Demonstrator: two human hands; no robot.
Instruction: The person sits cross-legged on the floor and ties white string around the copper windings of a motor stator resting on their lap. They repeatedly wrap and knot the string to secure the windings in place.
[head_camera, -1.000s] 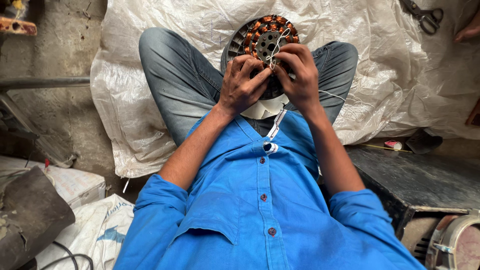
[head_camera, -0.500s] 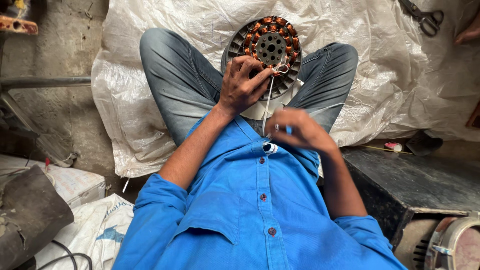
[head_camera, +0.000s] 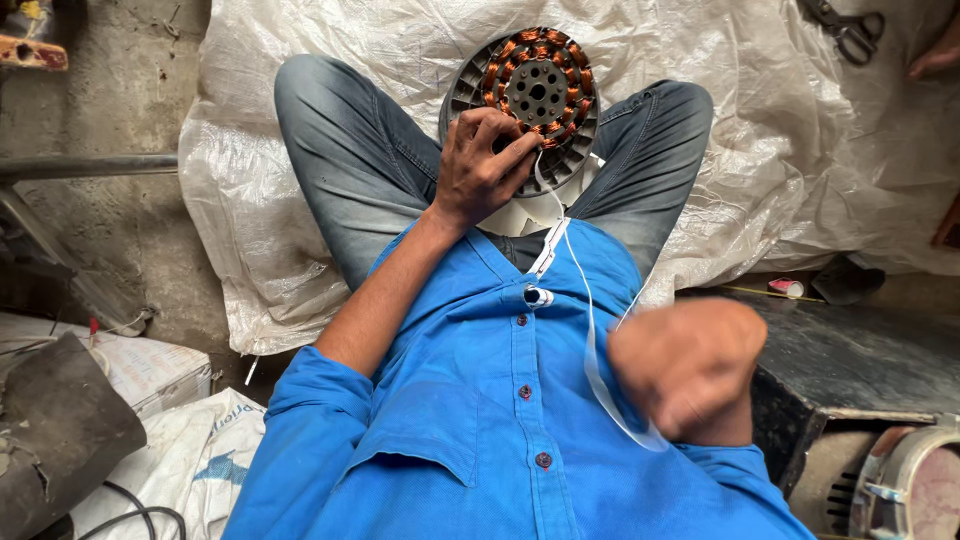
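**Motor stator held in the lap, white tape pulled taut**

Stator (head_camera: 538, 95), a round grey disc ringed with copper windings, rests between the person's knees on the white sack sheet (head_camera: 700, 200). The left hand (head_camera: 485, 165) presses against the stator's near edge, fingers curled shut on its rim. A white tape (head_camera: 590, 340) runs from the stator toward the chest to the right hand (head_camera: 690, 370), a blurred, closed fist gripping the tape's end. Scissors (head_camera: 845, 25) lie far beyond the stator, on the sheet.
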